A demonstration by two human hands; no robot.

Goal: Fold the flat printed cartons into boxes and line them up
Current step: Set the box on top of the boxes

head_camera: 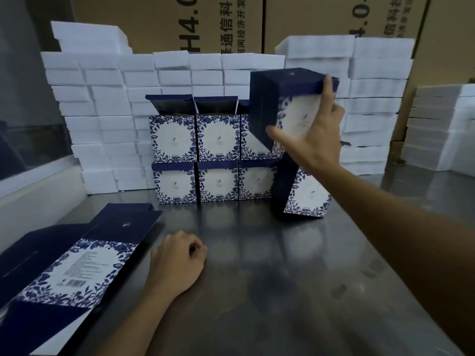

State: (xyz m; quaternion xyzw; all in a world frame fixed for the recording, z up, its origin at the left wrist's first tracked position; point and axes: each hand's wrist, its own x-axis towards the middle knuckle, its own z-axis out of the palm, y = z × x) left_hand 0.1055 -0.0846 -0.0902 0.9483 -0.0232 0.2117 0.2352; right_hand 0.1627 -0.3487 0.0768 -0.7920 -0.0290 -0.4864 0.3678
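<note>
A folded box (288, 109) is held up off the metal table (282, 278) by the right hand (316, 134), at the right end of the upper row of boxes. Its long axis runs nearly upright, tipped slightly, with the dark blue closed end on top and the white, flower-bordered face turned toward the camera and to the right. The fingers of the right hand are spread wide across that printed face, fingertips hooked over the top edge and the thumb stretched out along the lower left side, so the box is gripped.

Below it a tilted box (300, 196) is seen on the table, leaning to the left against the lower row.

The stacked boxes (195, 155) are lined up in two rows of three, printed faces forward; the upper ones have their top flaps raised.

The left hand (177, 263) is rested on the table with fingers loosely curled, holding nothing, just beside a pile of flat cartons (74, 263) whose long axis runs diagonally from near left to far right.
</note>
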